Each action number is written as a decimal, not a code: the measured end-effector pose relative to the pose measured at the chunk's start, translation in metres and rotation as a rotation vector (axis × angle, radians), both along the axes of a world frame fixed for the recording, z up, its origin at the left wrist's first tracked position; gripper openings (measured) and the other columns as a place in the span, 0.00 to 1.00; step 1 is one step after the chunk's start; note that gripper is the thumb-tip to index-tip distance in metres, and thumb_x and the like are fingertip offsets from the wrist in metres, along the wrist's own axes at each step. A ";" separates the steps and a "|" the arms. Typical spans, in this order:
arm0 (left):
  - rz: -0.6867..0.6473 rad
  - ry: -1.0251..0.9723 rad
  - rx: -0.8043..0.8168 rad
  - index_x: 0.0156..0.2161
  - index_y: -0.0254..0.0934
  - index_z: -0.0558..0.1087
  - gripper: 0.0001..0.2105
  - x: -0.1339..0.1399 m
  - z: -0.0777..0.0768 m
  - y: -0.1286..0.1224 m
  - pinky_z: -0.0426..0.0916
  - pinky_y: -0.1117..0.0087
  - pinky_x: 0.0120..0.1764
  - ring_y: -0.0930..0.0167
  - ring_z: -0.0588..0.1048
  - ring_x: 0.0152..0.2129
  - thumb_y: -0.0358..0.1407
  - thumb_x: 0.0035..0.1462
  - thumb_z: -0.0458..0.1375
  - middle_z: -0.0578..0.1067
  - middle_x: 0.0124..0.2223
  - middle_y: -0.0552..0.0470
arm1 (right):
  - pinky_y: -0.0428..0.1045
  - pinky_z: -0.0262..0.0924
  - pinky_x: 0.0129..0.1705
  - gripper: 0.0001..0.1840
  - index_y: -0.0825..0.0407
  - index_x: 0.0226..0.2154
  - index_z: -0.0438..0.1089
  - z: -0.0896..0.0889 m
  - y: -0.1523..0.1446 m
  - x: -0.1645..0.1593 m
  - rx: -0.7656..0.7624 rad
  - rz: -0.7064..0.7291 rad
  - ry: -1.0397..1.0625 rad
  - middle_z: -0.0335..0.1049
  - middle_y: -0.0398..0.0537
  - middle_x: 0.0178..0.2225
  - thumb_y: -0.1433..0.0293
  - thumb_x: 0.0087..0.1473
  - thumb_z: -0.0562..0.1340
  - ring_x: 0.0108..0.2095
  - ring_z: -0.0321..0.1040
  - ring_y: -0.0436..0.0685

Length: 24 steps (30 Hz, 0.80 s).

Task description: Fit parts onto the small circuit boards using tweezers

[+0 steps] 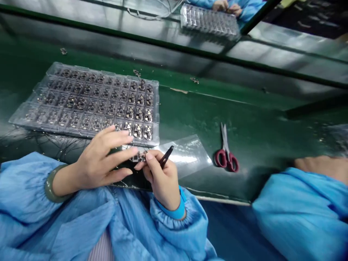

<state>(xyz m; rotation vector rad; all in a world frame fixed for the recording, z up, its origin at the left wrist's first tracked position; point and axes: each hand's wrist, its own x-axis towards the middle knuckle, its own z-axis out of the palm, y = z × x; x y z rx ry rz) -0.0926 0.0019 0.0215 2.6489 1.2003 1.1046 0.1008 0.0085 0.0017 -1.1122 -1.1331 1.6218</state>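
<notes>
My right hand [163,175] pinches a small circuit board [136,158] between thumb and fingertips. A slim black tool that looks like tweezers [167,155] is also tucked in this hand, its end pointing up and right. My left hand [100,157] is open beside the board, fingers spread; whether a fingertip touches the board I cannot tell. Just beyond both hands lies a clear plastic tray [156,108] whose pockets hold many small circuit boards [112,108]. Thin dark wires [40,139] spread out along its near left edge.
Red-handled scissors [225,154] and a clear plastic sheet [187,154] lie to the right. Loose small parts [194,80] dot the table's far side. A co-worker's blue sleeve [299,210] is at the right; another person's hands [227,6] are beyond the green rail [163,41].
</notes>
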 end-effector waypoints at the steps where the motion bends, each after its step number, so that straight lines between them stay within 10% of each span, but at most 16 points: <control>1: 0.003 -0.076 -0.091 0.53 0.37 0.68 0.18 0.002 0.000 0.001 0.59 0.51 0.59 0.61 0.71 0.51 0.36 0.58 0.58 0.74 0.50 0.42 | 0.42 0.47 0.16 0.17 0.53 0.27 0.71 0.000 -0.001 0.001 0.027 -0.017 -0.047 0.71 0.42 0.20 0.58 0.58 0.59 0.15 0.51 0.44; 9: 0.137 -0.337 -0.545 0.37 0.37 0.74 0.07 0.014 -0.002 0.003 0.66 0.75 0.26 0.74 0.72 0.24 0.35 0.62 0.54 0.75 0.31 0.52 | 0.46 0.62 0.26 0.17 0.51 0.27 0.71 0.007 -0.003 0.002 0.199 -0.043 -0.254 0.75 0.46 0.26 0.59 0.60 0.56 0.28 0.70 0.52; 24: 0.184 -0.636 -0.799 0.35 0.36 0.72 0.04 0.025 -0.001 0.005 0.55 0.78 0.15 0.79 0.64 0.14 0.33 0.59 0.56 0.71 0.22 0.59 | 0.46 0.63 0.30 0.12 0.49 0.32 0.71 0.001 -0.003 -0.001 0.245 -0.121 -0.291 0.74 0.42 0.24 0.62 0.61 0.57 0.25 0.69 0.50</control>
